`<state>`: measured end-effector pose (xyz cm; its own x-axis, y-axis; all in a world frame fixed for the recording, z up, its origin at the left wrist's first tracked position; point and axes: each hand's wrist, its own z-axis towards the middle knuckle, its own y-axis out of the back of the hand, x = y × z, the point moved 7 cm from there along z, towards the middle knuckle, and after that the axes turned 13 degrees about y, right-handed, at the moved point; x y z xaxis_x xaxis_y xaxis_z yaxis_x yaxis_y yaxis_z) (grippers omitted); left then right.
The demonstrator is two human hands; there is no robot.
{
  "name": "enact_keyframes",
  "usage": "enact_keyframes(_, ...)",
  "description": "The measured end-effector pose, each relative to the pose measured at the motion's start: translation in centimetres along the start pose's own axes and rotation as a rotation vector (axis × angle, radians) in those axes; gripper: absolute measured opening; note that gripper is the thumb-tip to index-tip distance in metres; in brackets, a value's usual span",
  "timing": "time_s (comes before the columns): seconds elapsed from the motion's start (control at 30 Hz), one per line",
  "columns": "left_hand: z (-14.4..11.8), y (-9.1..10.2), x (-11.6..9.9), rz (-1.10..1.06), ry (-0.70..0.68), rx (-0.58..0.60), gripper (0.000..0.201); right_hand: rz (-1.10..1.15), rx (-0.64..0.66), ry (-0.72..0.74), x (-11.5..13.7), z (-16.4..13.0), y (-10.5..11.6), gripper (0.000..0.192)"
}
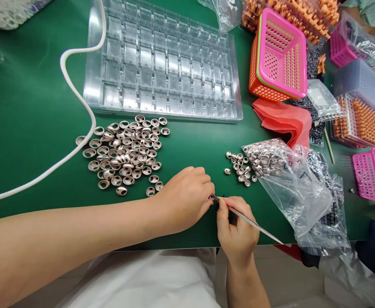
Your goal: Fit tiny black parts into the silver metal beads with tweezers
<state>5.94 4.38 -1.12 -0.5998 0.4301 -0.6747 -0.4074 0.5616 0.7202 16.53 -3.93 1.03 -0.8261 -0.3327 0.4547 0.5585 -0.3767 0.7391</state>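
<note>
My left hand (187, 199) is closed over the front of the green table, fingers curled inward. A sliver of a small dark metallic piece shows at its fingertips; the rest is hidden. Pinched in my right hand (239, 226) is a slim, pointed metal tool (254, 225). Its near tip meets the left fingertips, while the tapered end points down to the right. Left of my left hand lies a pile of silvery metal rings (126, 149) with holes in their sides. Smaller metal pieces (240, 167) are scattered by the mouth of a clear plastic bag (290, 188).
A clear compartment tray (162, 64) lies at the back. A white cable (75, 90) crosses the left side. Stacked pink and orange baskets (254, 77), a red cloth (287, 119), orange parts (364, 119) and a pink basket (372, 177) crowd the right.
</note>
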Motion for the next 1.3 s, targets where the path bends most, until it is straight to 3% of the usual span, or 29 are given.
enact_keyframes(0.23, -0.1, 0.2, 0.1, 0.005, 0.017, -0.002, 0.005, 0.167, -0.121, -0.113, -0.9, -1.0, 0.3, 0.021)
enact_keyframes(1.3, -0.3, 0.2, 0.0, -0.007, -0.02, -0.035, 0.007, 0.009, -0.016, -0.153, -0.6, 0.0, -0.1, 0.007)
